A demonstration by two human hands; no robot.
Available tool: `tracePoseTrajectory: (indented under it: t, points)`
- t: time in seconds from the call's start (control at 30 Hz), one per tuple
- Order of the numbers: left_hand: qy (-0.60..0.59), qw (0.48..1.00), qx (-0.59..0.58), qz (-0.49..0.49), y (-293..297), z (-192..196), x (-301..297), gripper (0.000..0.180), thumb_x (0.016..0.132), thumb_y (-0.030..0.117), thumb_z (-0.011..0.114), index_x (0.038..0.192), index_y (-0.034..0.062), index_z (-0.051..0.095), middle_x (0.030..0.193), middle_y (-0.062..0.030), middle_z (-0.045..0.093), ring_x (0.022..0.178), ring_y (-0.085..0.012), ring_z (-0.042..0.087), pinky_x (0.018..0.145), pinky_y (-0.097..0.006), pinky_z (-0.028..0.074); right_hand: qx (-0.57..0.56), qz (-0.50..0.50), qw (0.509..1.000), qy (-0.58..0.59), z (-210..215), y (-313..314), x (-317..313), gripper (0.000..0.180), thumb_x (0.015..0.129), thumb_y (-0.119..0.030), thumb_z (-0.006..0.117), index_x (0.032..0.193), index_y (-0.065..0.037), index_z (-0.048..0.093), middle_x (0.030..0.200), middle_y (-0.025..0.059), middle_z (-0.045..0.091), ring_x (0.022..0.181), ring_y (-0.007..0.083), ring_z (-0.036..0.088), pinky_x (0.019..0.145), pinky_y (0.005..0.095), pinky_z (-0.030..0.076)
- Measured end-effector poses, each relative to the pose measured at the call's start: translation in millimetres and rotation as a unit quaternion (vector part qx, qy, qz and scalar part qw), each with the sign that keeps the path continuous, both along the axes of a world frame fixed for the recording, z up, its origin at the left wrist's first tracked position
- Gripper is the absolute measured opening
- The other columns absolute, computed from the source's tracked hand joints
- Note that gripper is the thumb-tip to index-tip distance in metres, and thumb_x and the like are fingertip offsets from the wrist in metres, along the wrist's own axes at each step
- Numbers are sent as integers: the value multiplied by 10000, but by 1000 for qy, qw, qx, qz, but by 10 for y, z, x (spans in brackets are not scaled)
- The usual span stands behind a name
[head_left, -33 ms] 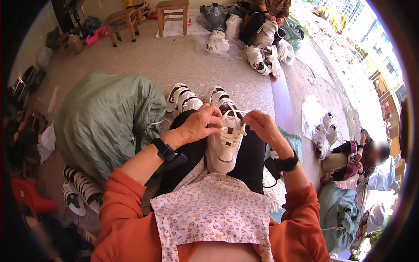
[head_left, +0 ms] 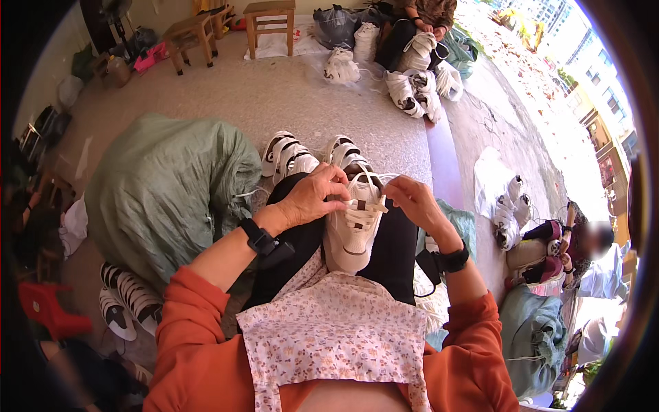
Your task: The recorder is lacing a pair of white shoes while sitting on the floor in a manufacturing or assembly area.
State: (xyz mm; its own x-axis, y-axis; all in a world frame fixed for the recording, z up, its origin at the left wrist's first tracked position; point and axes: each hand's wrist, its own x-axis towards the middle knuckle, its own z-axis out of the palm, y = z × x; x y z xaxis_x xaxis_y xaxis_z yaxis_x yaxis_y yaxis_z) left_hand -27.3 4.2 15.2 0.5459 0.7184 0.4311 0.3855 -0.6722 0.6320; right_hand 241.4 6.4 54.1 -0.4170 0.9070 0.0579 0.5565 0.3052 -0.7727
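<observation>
A white lace-up sneaker [head_left: 349,248] rests on my lap between my thighs, its toe toward me. Flat cream shoelaces [head_left: 363,214] cross its front, and a loop of lace stands up near the ankle opening. My left hand [head_left: 312,197] is at the shoe's left side, thumb and fingers pinched at the lace edge; exactly what lies between the fingertips is partly hidden. On the other side, my right hand [head_left: 414,199] has its thumb and forefinger pinched on a shoelace by the upper eyelets. Both wrists wear black bands.
A large green sack [head_left: 165,192] stands at my left. Strappy white-and-black shoes [head_left: 288,158] sit just beyond my knees, and more [head_left: 130,302] lie lower left. A red stool [head_left: 51,309] is farther left. Other people work among shoes at the top and right. Wooden stools [head_left: 270,20] stand at the back.
</observation>
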Motion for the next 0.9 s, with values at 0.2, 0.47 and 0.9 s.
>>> tracePoseTrajectory:
  t: [0.2,0.47,0.9]
  points:
    - [2,997,-78,-25,38,36,-61,143,719,136,776,794,55,685,927,-42,570,940,-200,543,857,-312,436,-3,49,999,2,-50,-223,67,158,828,-172,708,909,-41,670,845,73,562,732,187,562,648,311,453]
    - [-3,984,-160,-77,100,104,-89,114,750,115,729,817,41,674,907,-50,588,914,-205,563,861,-309,449,34,76,996,-26,-134,-58,125,174,790,-185,741,857,-37,678,854,81,564,742,200,573,655,313,464]
    - [-105,970,-211,61,-109,-8,50,222,750,62,772,888,64,598,830,23,568,717,-60,525,649,-210,461,119,11,993,15,-83,-96,-65,186,808,-197,720,906,-53,654,916,92,572,751,215,590,656,333,483]
